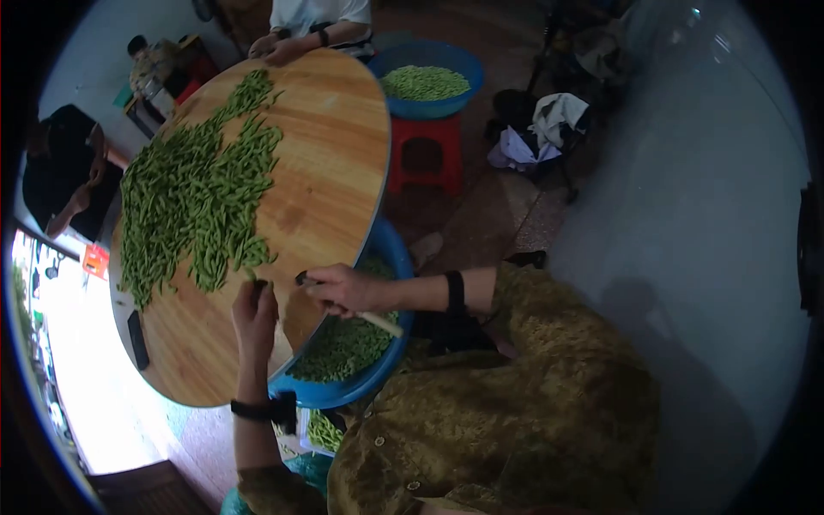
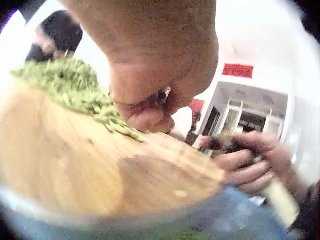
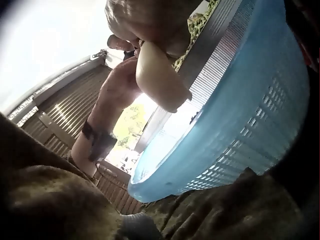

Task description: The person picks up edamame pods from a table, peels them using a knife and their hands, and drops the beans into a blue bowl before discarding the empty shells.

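Observation:
Green pods (image 1: 202, 197) lie heaped on the round wooden tabletop (image 1: 330, 137). By the near edge of that heap, my left hand (image 1: 256, 318) has curled fingers pinching what looks like a green pod (image 1: 250, 274). Just right of it, over the table edge, my right hand (image 1: 343, 290) grips a tool with a pale handle (image 1: 382, 324); a dark piece shows at its thumb. The left wrist view shows both hands, left (image 2: 150, 100) and right (image 2: 250, 160), apart near the edge. The handle (image 3: 157, 80) sticks out below my right hand (image 3: 155, 20) in the right wrist view.
A blue basket (image 1: 405, 257) with green contents stands below the table edge. Beyond it, a blue basin (image 1: 472, 69) of pale green beans rests on a red stool (image 1: 451, 154). Two people are at the table's far and left sides. A dark object (image 1: 137, 339) lies at the left rim.

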{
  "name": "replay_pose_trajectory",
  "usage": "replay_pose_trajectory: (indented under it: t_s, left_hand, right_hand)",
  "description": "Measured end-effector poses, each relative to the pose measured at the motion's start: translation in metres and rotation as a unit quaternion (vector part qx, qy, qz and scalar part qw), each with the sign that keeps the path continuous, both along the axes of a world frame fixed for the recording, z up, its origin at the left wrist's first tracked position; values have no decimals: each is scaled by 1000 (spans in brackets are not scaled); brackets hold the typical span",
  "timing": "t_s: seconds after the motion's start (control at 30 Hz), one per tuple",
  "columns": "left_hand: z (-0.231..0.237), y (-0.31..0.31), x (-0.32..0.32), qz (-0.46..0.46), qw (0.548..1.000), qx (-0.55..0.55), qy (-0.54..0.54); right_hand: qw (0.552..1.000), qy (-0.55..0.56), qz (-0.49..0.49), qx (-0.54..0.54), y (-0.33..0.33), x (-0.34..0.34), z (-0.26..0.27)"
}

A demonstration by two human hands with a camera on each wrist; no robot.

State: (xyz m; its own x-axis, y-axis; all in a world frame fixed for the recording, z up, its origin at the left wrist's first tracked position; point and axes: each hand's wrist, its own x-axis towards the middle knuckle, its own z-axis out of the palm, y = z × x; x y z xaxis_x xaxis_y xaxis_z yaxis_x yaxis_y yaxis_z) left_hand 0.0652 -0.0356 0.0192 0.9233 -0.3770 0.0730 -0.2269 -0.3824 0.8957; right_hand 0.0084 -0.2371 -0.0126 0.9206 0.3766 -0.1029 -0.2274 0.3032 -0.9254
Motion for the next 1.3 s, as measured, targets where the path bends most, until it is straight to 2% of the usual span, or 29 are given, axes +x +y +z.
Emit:
replay_pose_trajectory:
  t_s: [0.07,0.13,0.3,0.47,0.57,0.77,0.9,0.97,1.0,1.07,1.2,1.23,1.27,1.3]
  left_hand:
    - [16,-13,-30,11,986,-102,129]
    - [12,-21,-43,14,977,-162,140]
    - [2,-24,-47,34,971,-195,134]
    - [1,-31,-52,75,951,-268,138]
    - [-5,-29,-52,50,951,-279,123]
    - [-8,-32,-58,67,955,-280,71]
    - [-7,-32,-58,62,945,-304,100]
    - [0,-34,-58,50,896,-391,203]
    - [2,-33,-58,51,896,-391,204]
    - [6,-28,-57,-10,827,-458,324]
    - [2,-21,-59,-34,807,-471,355]
    - [0,-21,-58,-3,824,-445,351]
    - [-2,-20,-58,28,839,-418,347]
    - [-8,-19,-58,32,840,-415,348]
  right_hand:
    - [1000,-10,8,2,5,1,-5]
    - [998,-51,36,32,10,-4,2]
    - [994,-98,30,26,8,-12,7]
    - [992,-66,59,84,4,-16,11]
    - [993,-60,66,74,3,-16,9]
    - [992,-37,57,105,1,-16,13]
    - [990,-36,45,128,1,-17,16]
    - [986,-17,61,157,-1,-16,20]
    - [985,-16,61,158,-2,-16,19]
    - [988,-81,67,113,-3,-14,16]
    - [984,-152,63,67,-5,-11,8]
    - [915,-387,-33,-110,-4,-6,-2]
    - [755,-582,-127,-275,-1,-4,-11]
    - [758,-580,-127,-271,1,-9,-10]
